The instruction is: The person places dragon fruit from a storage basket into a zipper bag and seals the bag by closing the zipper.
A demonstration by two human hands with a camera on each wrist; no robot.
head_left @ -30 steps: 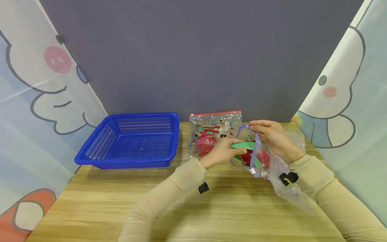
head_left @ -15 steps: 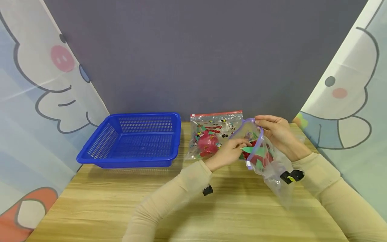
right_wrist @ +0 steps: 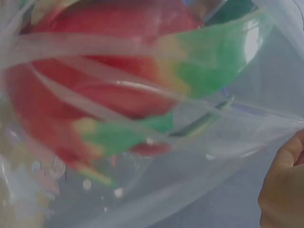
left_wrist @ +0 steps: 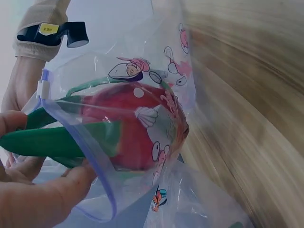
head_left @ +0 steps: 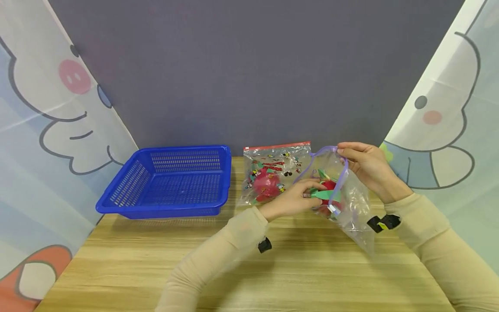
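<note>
My left hand [head_left: 298, 197] holds a red dragon fruit [left_wrist: 135, 118] by its green leaf tips, thumb on one side and fingers on the other. The fruit's body lies inside a clear zip bag [head_left: 356, 212] with a purple edge and small cartoon prints, while its leaf tips stick out of the mouth. Higher and to the right, my right hand [head_left: 368, 167] pinches the bag's purple rim between thumb and fingers, so the mouth gapes toward the left hand. Through the plastic, the right wrist view shows the fruit up close, slightly blurred.
A second clear zip bag [head_left: 288, 158] with a red top strip lies behind my left hand, a pinkish-red dragon fruit [head_left: 266, 184] inside it. To the left stands a blue plastic basket [head_left: 167, 212]. A dark grey panel [head_left: 249, 78] closes off the back of the wooden table [head_left: 156, 268].
My right hand has shifted right and up, drawing the purple rim along. My left hand has moved slightly right with the fruit. The bag's lower end has swung left.
</note>
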